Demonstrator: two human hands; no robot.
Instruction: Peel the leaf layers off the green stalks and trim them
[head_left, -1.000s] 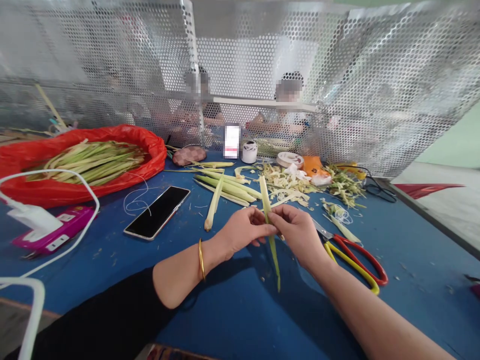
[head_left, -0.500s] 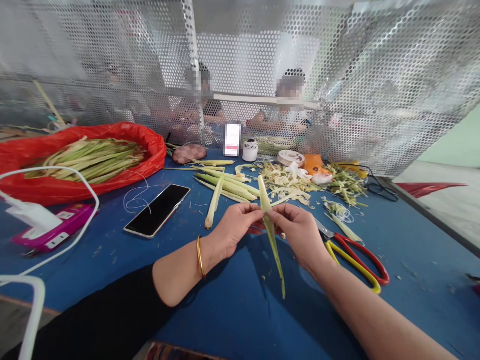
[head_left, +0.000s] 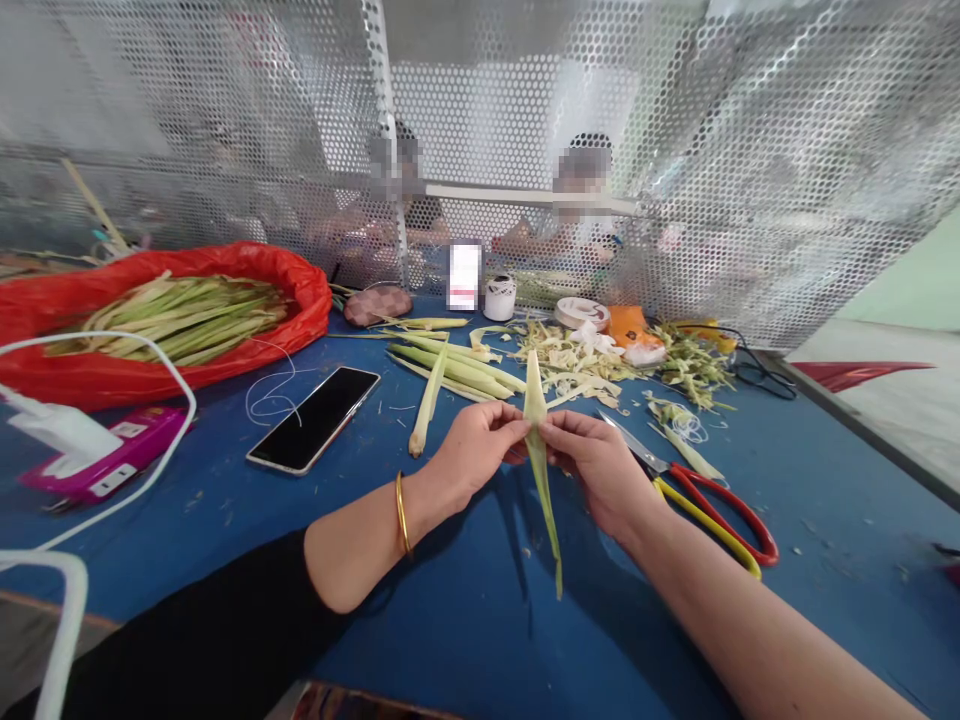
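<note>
A pale green, pointed plant leaf (head_left: 541,482), much like a corn husk, is held upright above the table between my two hands. My left hand (head_left: 486,442) pinches its left edge between thumb and fingers. On the opposite edge, my right hand (head_left: 596,458) pinches it the same way. The leaf's wide pale tip points away from me and its thin tail hangs toward me. Beyond my left hand lie several pale green husks (head_left: 454,370). Scissors (head_left: 701,500) with one red and one yellow handle lie beside my right hand, partly under that forearm.
A red plastic bag (head_left: 304,285) of long leaves (head_left: 187,315) stands at the left. Nearer are a dark phone (head_left: 315,420) and a purple power strip (head_left: 112,455) with a white cable. Scraps (head_left: 577,360), a tape roll (head_left: 583,313) and a white jar (head_left: 500,298) lie before a perforated metal screen (head_left: 487,120).
The leaf has turned so that more of its broad face shows, and its tail has swung slightly left. My right hand has shifted a little, uncovering more of the scissor blades.
</note>
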